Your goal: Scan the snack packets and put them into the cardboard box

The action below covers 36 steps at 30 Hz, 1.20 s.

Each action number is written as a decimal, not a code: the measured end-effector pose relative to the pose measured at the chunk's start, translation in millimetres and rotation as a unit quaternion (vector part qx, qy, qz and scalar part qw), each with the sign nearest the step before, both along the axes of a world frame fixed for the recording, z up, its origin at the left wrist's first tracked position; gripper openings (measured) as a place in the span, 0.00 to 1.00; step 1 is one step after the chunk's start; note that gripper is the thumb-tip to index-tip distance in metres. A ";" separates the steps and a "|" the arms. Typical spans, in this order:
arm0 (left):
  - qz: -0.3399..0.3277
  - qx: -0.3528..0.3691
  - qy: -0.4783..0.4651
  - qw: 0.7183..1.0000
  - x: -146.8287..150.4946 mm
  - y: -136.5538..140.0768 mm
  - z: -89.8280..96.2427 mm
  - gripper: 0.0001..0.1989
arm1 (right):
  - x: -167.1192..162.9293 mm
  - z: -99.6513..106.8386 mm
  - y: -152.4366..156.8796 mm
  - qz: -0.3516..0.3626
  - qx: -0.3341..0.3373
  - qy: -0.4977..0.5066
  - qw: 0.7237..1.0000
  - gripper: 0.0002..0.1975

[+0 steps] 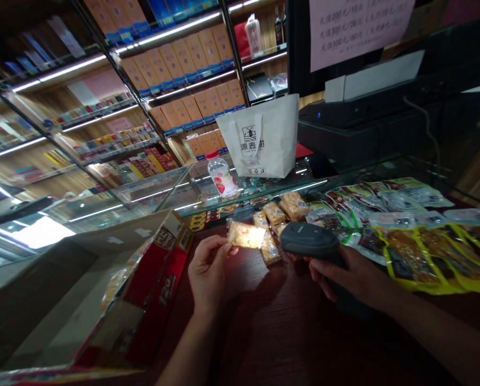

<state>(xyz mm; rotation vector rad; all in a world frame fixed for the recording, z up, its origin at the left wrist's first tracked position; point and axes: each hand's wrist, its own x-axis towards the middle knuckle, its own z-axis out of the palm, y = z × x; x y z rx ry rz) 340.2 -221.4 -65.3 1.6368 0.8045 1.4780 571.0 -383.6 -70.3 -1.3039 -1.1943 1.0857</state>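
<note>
Between its thumb and fingers, my left hand (211,271) pinches one end of a clear-wrapped snack bar (244,235), holding it above the dark red counter. My right hand (350,271) is wrapped round the handle of a dark grey barcode scanner (310,240). The scanner's head faces the snack bar, and bright light falls on the bar's right part. Several more wrapped snack bars (275,213) lie on the counter just behind, partly hidden by the scanner.
An open red cardboard box (159,300) stands at the left. Yellow-edged vacuum food packs (414,257) lie at the right. On the glass counter are a red-capped bottle (222,177) and a white carrier bag (270,145). A dark machine (368,128) stands back right; stocked shelves line the back.
</note>
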 end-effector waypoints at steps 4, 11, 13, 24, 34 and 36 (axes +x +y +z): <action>0.003 0.025 0.017 1.000 0.9 0.3 -1.1 0.03 | 0.8 -8.2 1.2 -0.004 0.011 0.017 1.000 0.21; 0.089 0.100 0.049 0.990 -22.3 -13.5 29.9 0.03 | 6.6 -16.7 -2.3 -0.003 0.001 -0.015 1.000 0.27; 0.147 0.127 0.062 0.979 -46.7 -15.9 54.2 0.04 | 9.6 -19.7 -3.1 -0.014 -0.002 -0.015 1.000 0.28; 0.217 -0.098 0.119 0.964 -229.0 47.0 161.3 0.21 | 13.3 -36.6 -1.3 0.007 0.012 -0.034 0.999 0.27; 0.124 -0.247 0.212 0.938 -235.0 104.8 112.3 0.24 | 4.9 -27.2 1.8 0.011 -0.023 0.010 1.000 0.27; 0.129 -0.252 0.233 0.930 -230.7 109.3 107.0 0.25 | 3.7 -24.8 2.9 0.010 -0.009 0.033 0.999 0.26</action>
